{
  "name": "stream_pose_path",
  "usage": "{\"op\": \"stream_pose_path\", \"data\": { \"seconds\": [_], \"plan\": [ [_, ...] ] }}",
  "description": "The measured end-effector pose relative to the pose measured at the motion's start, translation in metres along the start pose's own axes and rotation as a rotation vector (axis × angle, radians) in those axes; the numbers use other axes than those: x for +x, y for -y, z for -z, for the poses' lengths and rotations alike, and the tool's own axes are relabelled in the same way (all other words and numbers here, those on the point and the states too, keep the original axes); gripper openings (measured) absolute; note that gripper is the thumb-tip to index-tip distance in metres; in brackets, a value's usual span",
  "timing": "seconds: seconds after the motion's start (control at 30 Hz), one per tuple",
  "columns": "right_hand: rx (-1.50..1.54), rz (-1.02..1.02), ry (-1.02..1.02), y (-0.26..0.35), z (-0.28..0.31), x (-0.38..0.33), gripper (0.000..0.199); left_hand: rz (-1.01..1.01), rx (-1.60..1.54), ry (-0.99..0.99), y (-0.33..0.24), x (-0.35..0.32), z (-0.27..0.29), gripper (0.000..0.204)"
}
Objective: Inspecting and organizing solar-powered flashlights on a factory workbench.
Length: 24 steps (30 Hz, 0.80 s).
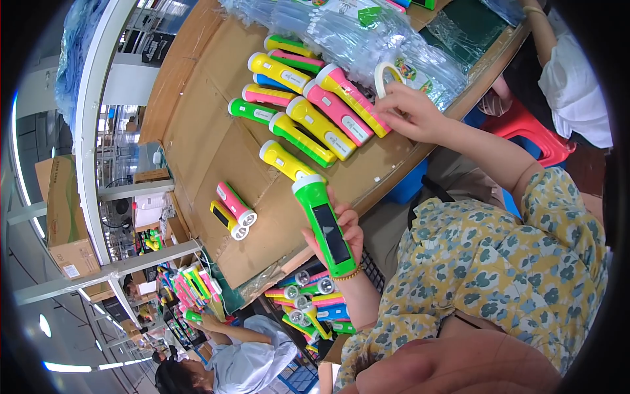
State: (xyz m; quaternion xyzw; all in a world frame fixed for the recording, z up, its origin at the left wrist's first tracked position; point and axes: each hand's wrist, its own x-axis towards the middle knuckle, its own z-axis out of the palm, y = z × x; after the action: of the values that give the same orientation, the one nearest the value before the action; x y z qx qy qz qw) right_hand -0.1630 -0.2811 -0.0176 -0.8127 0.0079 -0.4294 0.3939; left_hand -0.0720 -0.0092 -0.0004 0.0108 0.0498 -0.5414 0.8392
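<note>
My left hand (pixel 341 230) is wrapped round a green flashlight (pixel 323 226) with a white head and a dark panel along its side. That flashlight is tilted above the table's near edge, its head by a yellow flashlight (pixel 283 159) lying on the cardboard. My right hand (pixel 408 111) is closed, fingers bent, at the lower part of a white ring (pixel 380 77) that looks like a roll of tape. Just under those fingers lies the end of a pink-and-yellow flashlight (pixel 348 95). Beside it are a pink flashlight (pixel 338 115), another yellow flashlight (pixel 320 128) and several more in a group.
Clear plastic bags (pixel 354 39) are heaped at the far side of the cardboard-covered table (pixel 203 144). A pink flashlight (pixel 235 202) and a yellow one (pixel 226 217) lie apart. Below the edge, a crate (pixel 371 269) stands near many flashlights (pixel 308 299). Co-workers sit at both sides.
</note>
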Motion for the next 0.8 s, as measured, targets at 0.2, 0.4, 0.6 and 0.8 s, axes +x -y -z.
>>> {"op": "stream_pose_path", "data": {
  "seconds": [0.2,0.4,0.6,0.8],
  "plan": [
    [0.317,-0.176,0.125,0.044,-0.002,-0.018,0.013,-0.305,0.549,-0.158,-0.006,-0.007,0.004,0.053],
    [0.556,-0.564,0.381,0.082,-0.003,-0.013,0.024,-0.320,0.860,-0.253,0.013,-0.001,-0.003,0.037],
    [0.427,-0.538,0.548,0.090,-0.008,-0.007,0.031,-0.359,1.032,-0.289,0.021,0.005,-0.002,0.038],
    [0.255,-0.304,0.677,0.090,-0.018,-0.005,0.048,-0.352,0.986,-0.232,0.033,0.007,-0.008,0.045]
  ]
}}
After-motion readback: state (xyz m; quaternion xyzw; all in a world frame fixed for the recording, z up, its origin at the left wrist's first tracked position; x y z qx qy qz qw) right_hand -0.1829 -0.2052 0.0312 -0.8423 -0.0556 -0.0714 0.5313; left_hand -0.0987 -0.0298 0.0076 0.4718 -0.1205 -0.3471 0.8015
